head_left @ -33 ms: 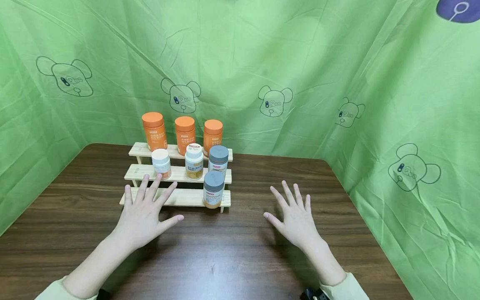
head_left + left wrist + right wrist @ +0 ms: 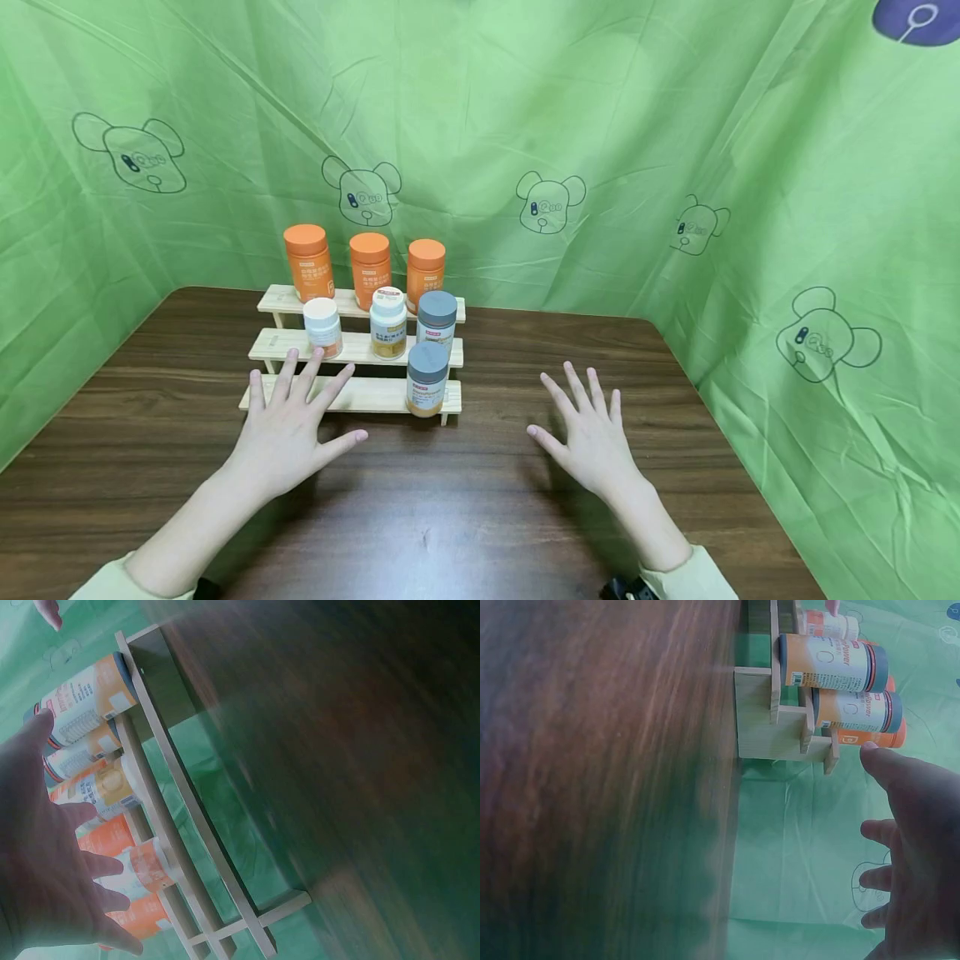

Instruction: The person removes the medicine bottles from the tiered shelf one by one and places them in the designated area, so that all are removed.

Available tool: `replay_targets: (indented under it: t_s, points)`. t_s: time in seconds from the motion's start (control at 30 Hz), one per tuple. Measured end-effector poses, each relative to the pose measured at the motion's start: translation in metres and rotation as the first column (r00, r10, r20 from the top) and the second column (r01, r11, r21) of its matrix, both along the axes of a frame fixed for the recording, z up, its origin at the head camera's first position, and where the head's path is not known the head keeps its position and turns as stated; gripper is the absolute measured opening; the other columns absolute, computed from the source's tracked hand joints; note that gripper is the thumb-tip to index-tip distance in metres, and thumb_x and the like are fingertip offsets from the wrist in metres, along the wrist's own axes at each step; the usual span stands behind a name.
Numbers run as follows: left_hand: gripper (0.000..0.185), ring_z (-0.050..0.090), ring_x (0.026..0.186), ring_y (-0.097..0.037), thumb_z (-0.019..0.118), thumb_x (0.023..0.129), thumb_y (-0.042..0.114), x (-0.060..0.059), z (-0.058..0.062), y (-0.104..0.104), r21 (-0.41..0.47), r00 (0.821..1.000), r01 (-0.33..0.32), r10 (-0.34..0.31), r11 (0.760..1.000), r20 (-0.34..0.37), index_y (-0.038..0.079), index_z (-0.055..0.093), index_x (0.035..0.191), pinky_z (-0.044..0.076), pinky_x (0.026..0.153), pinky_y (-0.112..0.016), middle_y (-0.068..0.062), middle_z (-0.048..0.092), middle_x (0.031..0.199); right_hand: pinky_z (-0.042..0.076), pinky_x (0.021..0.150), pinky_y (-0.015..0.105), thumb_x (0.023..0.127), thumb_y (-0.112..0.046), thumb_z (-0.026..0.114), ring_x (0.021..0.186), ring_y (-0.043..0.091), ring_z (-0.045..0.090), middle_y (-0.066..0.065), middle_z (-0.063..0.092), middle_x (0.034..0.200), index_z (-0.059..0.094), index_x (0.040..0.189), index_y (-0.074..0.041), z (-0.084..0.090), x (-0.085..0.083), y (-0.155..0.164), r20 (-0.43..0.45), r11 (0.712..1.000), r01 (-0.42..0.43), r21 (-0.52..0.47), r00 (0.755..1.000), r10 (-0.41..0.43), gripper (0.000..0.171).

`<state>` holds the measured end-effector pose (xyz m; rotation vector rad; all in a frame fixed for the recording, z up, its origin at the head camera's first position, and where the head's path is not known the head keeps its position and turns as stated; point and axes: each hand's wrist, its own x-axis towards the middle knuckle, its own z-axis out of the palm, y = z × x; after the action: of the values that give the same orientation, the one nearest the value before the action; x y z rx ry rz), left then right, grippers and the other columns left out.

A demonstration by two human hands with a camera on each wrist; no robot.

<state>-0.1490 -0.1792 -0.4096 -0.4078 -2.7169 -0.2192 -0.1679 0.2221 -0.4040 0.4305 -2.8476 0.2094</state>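
Watching remotely, I see the left hand [image 2: 281, 437] and right hand [image 2: 596, 446], fingers splayed wide, holding nothing; lowest jar [image 2: 426, 392] at left's two o'clock.

Rear grey-lidded bottle [image 2: 437, 317] partly hidden

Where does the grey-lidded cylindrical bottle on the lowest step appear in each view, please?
Head: the grey-lidded cylindrical bottle stands just left of centre.
Left wrist: bottle at upper left, topmost.
Right wrist: bottle at upper right, above its grey-lidded twin.
Shared landmark: the pale wooden three-step rack.
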Motion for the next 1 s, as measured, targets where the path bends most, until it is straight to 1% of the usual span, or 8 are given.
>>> replay_targets:
  t_s: [0.3, 0.43, 0.57, 0.67, 0.77, 0.87, 1.0]
  points:
    - [0.087, 0.013, 0.14, -0.045, 0.049, 0.076, 0.077, -0.002, 0.0, 0.001, -0.008, 1.0, -0.004, 0.004, 1.0, 0.012, 0.029, 0.032, 0.147, -0.002, 0.101, -0.072, -0.018, 0.022, 0.154, 0.007, 0.104, 0.069, 0.086, -0.066, 0.05, 0.144, 0.035, 0.004, 0.0, 0.011, 0.159, 0.02, 0.149, -0.04, -0.001, 0.001, 0.0, -0.002, 1.0, -0.008, -0.002, 1.0, 0.008, 0.074]
    - [0.087, 0.011, 0.141, -0.044, 0.049, 0.077, 0.077, -0.002, 0.002, 0.001, -0.009, 1.0, -0.001, 0.001, 1.0, 0.023, 0.03, 0.03, 0.148, -0.003, 0.101, -0.072, -0.018, 0.019, 0.155, 0.007, 0.104, 0.069, 0.086, -0.067, 0.048, 0.144, 0.034, 0.003, 0.0, 0.012, 0.159, 0.02, 0.149, -0.04, 0.001, 0.001, -0.001, -0.002, 1.0, -0.01, -0.002, 1.0, 0.01, 0.074]
    - [0.088, 0.003, 0.142, -0.042, 0.05, 0.077, 0.076, -0.002, 0.006, -0.001, -0.004, 1.0, -0.002, 0.002, 1.0, 0.031, 0.031, 0.026, 0.149, -0.005, 0.1, -0.072, -0.017, 0.017, 0.156, 0.007, 0.104, 0.068, 0.086, -0.069, 0.044, 0.144, 0.034, 0.003, 0.001, 0.012, 0.158, 0.022, 0.149, -0.037, 0.003, 0.001, -0.003, -0.012, 1.0, -0.018, -0.004, 1.0, 0.018, 0.074]
    - [0.088, -0.003, 0.143, -0.038, 0.05, 0.077, 0.076, -0.004, 0.01, -0.005, 0.007, 0.999, -0.014, 0.014, 1.0, 0.035, 0.033, 0.025, 0.149, -0.009, 0.102, -0.069, -0.015, 0.017, 0.156, 0.008, 0.105, 0.068, 0.086, -0.07, 0.043, 0.144, 0.034, 0.004, 0.002, 0.013, 0.158, 0.023, 0.149, -0.037, 0.006, 0.0, -0.004, -0.024, 1.0, -0.021, -0.011, 0.999, 0.021, 0.074]
    - [0.089, -0.005, 0.144, -0.036, 0.051, 0.076, 0.077, -0.007, 0.012, -0.012, 0.012, 0.999, -0.033, 0.033, 0.999, 0.031, 0.033, 0.025, 0.149, -0.011, 0.103, -0.067, -0.014, 0.018, 0.156, 0.008, 0.105, 0.068, 0.086, -0.069, 0.044, 0.144, 0.034, 0.004, 0.003, 0.014, 0.158, 0.021, 0.149, -0.038, 0.01, -0.002, -0.007, -0.039, 1.0, -0.024, -0.02, 0.999, 0.024, 0.074]
    - [0.09, -0.006, 0.144, -0.034, 0.052, 0.075, 0.077, -0.008, 0.016, -0.019, 0.019, 0.999, -0.043, 0.043, 0.999, 0.024, 0.03, 0.028, 0.149, -0.012, 0.104, -0.065, -0.015, 0.019, 0.155, 0.009, 0.105, 0.068, 0.087, -0.065, 0.048, 0.144, 0.033, 0.004, 0.003, 0.015, 0.158, 0.02, 0.149, -0.039, 0.015, -0.004, -0.01, -0.056, 0.999, -0.035, -0.039, 0.998, 0.033, 0.073]
    - [0.091, -0.009, 0.144, -0.032, 0.053, 0.076, 0.075, -0.01, 0.022, -0.03, 0.023, 0.999, -0.049, 0.049, 0.999, 0.025, 0.027, 0.028, 0.149, -0.015, 0.104, -0.063, -0.019, 0.02, 0.154, 0.011, 0.106, 0.066, 0.087, -0.063, 0.049, 0.145, 0.031, 0.003, 0.001, 0.012, 0.159, 0.019, 0.149, -0.039, 0.024, -0.007, -0.017, -0.08, 0.996, -0.055, -0.076, 0.996, 0.049, 0.073]
